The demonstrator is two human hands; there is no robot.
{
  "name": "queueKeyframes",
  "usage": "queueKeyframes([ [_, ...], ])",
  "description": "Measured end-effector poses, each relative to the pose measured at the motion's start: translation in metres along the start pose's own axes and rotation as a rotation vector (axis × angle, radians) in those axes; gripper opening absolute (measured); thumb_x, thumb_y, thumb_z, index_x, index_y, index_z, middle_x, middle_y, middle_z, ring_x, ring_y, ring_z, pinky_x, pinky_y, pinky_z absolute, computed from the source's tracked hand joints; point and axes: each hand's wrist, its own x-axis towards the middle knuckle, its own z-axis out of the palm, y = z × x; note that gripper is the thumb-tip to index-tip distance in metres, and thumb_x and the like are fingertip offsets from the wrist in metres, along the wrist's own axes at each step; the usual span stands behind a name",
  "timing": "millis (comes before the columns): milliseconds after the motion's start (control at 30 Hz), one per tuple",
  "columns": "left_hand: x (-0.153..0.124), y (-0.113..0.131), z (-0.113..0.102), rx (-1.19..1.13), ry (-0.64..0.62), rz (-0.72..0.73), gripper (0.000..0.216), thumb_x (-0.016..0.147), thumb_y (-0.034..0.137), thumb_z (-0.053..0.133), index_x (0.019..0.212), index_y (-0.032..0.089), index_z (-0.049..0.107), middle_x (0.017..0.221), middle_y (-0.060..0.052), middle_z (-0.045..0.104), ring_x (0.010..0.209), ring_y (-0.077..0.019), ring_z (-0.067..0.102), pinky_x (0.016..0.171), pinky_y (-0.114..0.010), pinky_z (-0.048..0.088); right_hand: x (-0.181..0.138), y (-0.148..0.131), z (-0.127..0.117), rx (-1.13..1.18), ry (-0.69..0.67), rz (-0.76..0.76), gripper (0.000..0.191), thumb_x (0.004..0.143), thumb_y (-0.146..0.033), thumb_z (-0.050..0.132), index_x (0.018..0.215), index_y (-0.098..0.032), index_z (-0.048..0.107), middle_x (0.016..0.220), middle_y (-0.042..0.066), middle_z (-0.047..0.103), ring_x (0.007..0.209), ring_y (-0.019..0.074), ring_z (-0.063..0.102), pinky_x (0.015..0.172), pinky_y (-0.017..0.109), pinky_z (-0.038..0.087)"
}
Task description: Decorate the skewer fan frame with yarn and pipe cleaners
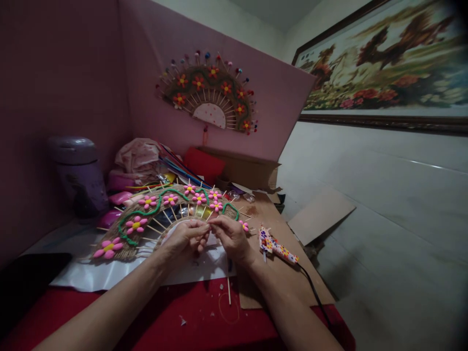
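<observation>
At the centre of the frame, your left hand (187, 238) and right hand (232, 236) meet, each grip a narrow pinch; whether they hold anything cannot be told. Behind them, centre-left on your counter (164, 317), the half-round fan (158, 209) of coarse brown twine carries plump pink flowers (147, 202) and a wavy, fuzzy green cord (149, 211) over thin sticks (158, 224). That much looks done; its outer tips look bare, whereas a second fan (209, 114), upper centre, wears coloured balls (207, 55). Your flower-patterned glue gun (280, 249) lies on flat cardboard (252, 287), right of centre
</observation>
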Motion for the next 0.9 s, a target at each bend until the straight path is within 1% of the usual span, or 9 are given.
queueKeyframes([
  [133, 0.003, 0.006, -0.002, -0.045, 0.032, -0.016, 0.019, 0.065, 0.020, 0.074, 0.075, 0.008, 0.063, 0.059, -0.002, 0.058, 0.048, -0.0063, 0.051, 0.042, -0.015, 0.040, 0.004, -0.006, -0.032, -0.097, 0.170, 0.161, 0.027, 0.085, -0.022, 0.046, 0.107, -0.019, 0.061, 0.096, 0.006, 0.064, 0.084, 0.0154, 0.059, 0.074, 0.028, 0.046],
  [200, 0.004, 0.006, -0.005, -0.072, 0.037, -0.032, 0.018, 0.065, 0.020, 0.074, 0.076, 0.009, 0.064, 0.061, -0.002, 0.059, 0.050, -0.0059, 0.052, 0.044, -0.015, 0.041, -0.004, -0.005, -0.063, -0.272, 0.164, 0.275, 0.028, 0.080, -0.014, 0.043, 0.097, -0.016, 0.064, 0.093, 0.006, 0.064, 0.078, 0.0151, 0.059, 0.071, 0.028, 0.047],
  [300, 0.003, 0.007, -0.006, -0.099, 0.051, -0.034, 0.018, 0.065, 0.020, 0.074, 0.076, 0.010, 0.065, 0.063, -0.002, 0.060, 0.051, -0.0056, 0.053, 0.045, -0.015, 0.041, -0.029, 0.004, -0.112, -0.655, -0.007, 0.429, 0.035, 0.072, -0.008, 0.044, 0.100, -0.014, 0.064, 0.102, 0.010, 0.063, 0.092, 0.0183, 0.058, 0.080, 0.029, 0.042],
  [400, 0.001, 0.008, -0.002, -0.107, 0.046, -0.032, 0.017, 0.064, 0.019, 0.073, 0.075, 0.010, 0.064, 0.060, -0.002, 0.059, 0.050, -0.0056, 0.053, 0.043, -0.014, 0.040, -0.060, 0.013, -0.139, -0.870, -0.261, 0.623, 0.033, 0.074, -0.020, 0.052, 0.105, -0.014, 0.062, 0.105, 0.012, 0.062, 0.096, 0.0236, 0.056, 0.080, 0.031, 0.040],
  [500, -0.002, 0.010, 0.003, -0.098, 0.013, -0.022, 0.017, 0.064, 0.019, 0.072, 0.075, 0.009, 0.063, 0.058, -0.001, 0.057, 0.048, -0.0055, 0.051, 0.040, -0.014, 0.038, -0.082, 0.019, -0.136, -0.929, -0.330, 0.671, 0.042, 0.079, -0.020, 0.048, 0.121, -0.016, 0.053, 0.107, 0.012, 0.061, 0.100, 0.0238, 0.054, 0.082, 0.030, 0.037],
  [600, -0.004, 0.011, 0.006, -0.093, 0.007, -0.017, 0.017, 0.064, 0.019, 0.072, 0.075, 0.009, 0.063, 0.058, -0.001, 0.056, 0.048, -0.0052, 0.049, 0.039, -0.013, 0.036, -0.090, 0.020, -0.123, -0.985, -0.229, 0.635, 0.056, 0.076, -0.011, 0.046, 0.132, -0.016, 0.042, 0.117, 0.014, 0.057, 0.109, 0.0245, 0.050, 0.087, 0.031, 0.034],
  [667, -0.004, 0.011, 0.007, -0.091, 0.013, -0.018, 0.016, 0.064, 0.019, 0.071, 0.074, 0.009, 0.063, 0.058, 0.000, 0.055, 0.047, -0.0048, 0.048, 0.038, -0.013, 0.035, -0.090, 0.020, -0.119, -0.975, -0.174, 0.617, 0.056, 0.075, -0.010, 0.045, 0.131, -0.015, 0.043, 0.118, 0.014, 0.056, 0.109, 0.0254, 0.050, 0.088, 0.033, 0.034],
  [800, -0.005, 0.011, 0.009, -0.088, 0.023, -0.023, 0.015, 0.064, 0.018, 0.071, 0.072, 0.009, 0.062, 0.057, 0.000, 0.055, 0.046, -0.0048, 0.047, 0.037, -0.014, 0.035, -0.087, 0.023, -0.129, -0.703, -0.092, 0.594, 0.038, 0.078, -0.023, 0.046, 0.115, -0.017, 0.056, 0.099, 0.011, 0.064, 0.096, 0.0244, 0.057, 0.079, 0.032, 0.041],
  [900, -0.006, 0.011, 0.009, -0.081, 0.004, -0.013, 0.015, 0.064, 0.018, 0.071, 0.072, 0.009, 0.062, 0.057, 0.000, 0.054, 0.046, -0.0047, 0.046, 0.037, -0.014, 0.035, -0.084, 0.020, -0.137, -0.418, 0.036, 0.536, 0.039, 0.077, -0.034, 0.051, 0.111, -0.017, 0.057, 0.085, 0.008, 0.065, 0.084, 0.0218, 0.059, 0.069, 0.030, 0.045],
])
